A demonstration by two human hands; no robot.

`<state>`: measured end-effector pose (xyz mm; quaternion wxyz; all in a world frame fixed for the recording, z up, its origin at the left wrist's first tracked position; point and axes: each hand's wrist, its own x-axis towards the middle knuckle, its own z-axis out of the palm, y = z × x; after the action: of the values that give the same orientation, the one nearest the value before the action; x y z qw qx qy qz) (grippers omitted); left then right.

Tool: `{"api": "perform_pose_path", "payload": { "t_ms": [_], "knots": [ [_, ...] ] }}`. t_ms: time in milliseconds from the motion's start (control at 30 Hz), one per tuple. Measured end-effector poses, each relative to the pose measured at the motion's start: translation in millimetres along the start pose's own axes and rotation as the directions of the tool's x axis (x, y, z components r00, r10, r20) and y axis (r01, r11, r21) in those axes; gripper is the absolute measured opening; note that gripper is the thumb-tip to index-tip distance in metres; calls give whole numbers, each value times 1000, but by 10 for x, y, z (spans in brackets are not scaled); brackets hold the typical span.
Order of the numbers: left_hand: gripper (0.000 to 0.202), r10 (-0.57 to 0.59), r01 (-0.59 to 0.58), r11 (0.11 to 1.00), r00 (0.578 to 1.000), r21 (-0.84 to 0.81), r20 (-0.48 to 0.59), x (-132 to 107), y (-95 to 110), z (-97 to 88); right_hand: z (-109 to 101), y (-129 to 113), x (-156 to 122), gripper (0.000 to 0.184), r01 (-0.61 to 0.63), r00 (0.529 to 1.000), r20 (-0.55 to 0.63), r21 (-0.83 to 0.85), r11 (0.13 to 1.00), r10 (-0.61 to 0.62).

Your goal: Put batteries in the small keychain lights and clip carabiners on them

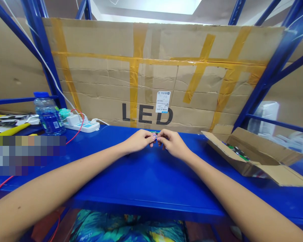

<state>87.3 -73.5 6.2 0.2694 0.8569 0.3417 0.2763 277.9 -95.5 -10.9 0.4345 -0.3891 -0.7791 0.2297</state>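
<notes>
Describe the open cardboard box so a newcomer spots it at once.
Find the wide cardboard panel printed LED, standing at the back of the blue table. On the tabletop's right side, past the right hand, sits the low brown box. Unlike the upright, taped panel, it is an open-topped container with flaps spread and small slim items inside.

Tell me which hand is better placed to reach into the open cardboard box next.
Probably the right hand: the open cardboard box stands on its side, while the left hand would have to reach across the right arm. Both hands are at some small items.
</notes>
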Motion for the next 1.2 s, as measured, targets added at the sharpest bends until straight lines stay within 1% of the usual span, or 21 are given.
{"api": "perform_pose_path", "payload": {
  "t_ms": [133,267,433,500,600,667,733,900,967,1033,1067,1133,1200],
  "knots": [
    [34,16,-17,998,1000,-67,-3,-5,20,18,-1,-25,-3,10,-5,1000,-13,16,1000,6],
    [35,32,-33,997,999,-73,-17,-13,34,26,-4,-40,1,11,-38,999,-9,44,998,38],
    [33,57,-56,998,997,23,-58,-34,37,44,-9,-38,4,13,-58,998,4,47,997,58],
    [33,93,-88,993,993,76,-68,-51,45,54,-4,-32,3,13,-67,998,13,56,996,66],
    [24,137,-124,984,985,125,-105,-73,62,81,9,-37,4,16,-93,996,19,70,993,92],
    [15,128,-109,986,980,129,-155,-80,70,104,15,-60,5,21,-110,994,12,73,991,109],
    [11,110,-89,989,976,118,-189,-82,77,123,15,-98,7,23,-125,992,-4,79,989,126],
    [14,100,-68,987,970,147,-220,-83,128,120,4,-157,12,21,-151,987,-26,144,978,157],
    [25,79,-50,986,980,156,-183,-78,148,100,4,-146,12,20,-136,989,-29,149,979,142],
    [36,67,-48,985,991,167,-113,-68,154,75,8,-125,10,19,-112,993,-29,137,984,117],
    [39,67,-52,984,995,172,-80,-62,150,63,11,-114,8,19,-98,994,-27,127,987,102],
    [38,64,-56,984,997,172,-44,-53,134,43,17,-95,3,18,-75,997,-22,116,990,78],
    [32,52,-44,986,998,161,-42,-52,114,36,24,-82,1,18,-72,997,-21,121,990,75]
  ]
}}
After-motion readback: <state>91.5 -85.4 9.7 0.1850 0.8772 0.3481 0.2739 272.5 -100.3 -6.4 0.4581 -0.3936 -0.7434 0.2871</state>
